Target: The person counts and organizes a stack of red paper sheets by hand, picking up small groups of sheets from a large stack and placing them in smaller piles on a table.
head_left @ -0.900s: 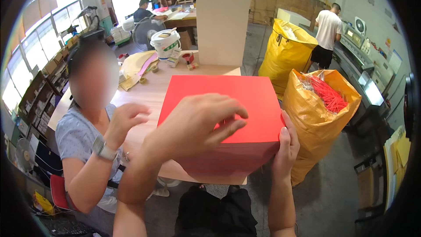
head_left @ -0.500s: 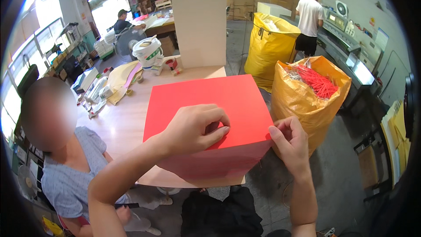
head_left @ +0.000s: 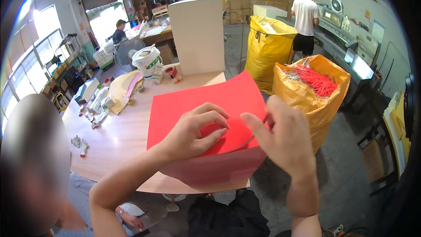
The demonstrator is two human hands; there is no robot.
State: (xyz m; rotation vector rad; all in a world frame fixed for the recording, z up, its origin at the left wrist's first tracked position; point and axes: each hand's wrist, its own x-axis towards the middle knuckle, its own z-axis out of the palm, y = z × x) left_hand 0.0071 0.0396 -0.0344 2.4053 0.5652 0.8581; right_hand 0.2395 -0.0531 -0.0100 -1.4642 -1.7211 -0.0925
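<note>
A tall stack of red paper sheets [head_left: 193, 101] sits at the table's near edge, its side faces a duller pinkish red. My left hand [head_left: 193, 129] rests on top of it, fingers curled in and thumb tip close to the fingertips; whether anything small is between them is hidden. At the stack's right near corner, my right hand [head_left: 285, 136] grips the edge of the top red sheets, which bow upward there. Its thumb lies above the paper and its fingers are partly hidden and slightly blurred.
A tall white stack [head_left: 197, 35] stands behind the red one. A white bucket [head_left: 147, 59], tape rolls and papers lie on the wooden table [head_left: 118, 142]. Two yellow sacks [head_left: 267, 55] [head_left: 302, 92] stand at right. A person [head_left: 35, 162] is close on the left; others work farther back.
My right hand has moved up and inward, raising the right edge of the top red sheets. My left hand stays nearly in place. The person at left has come closer.
</note>
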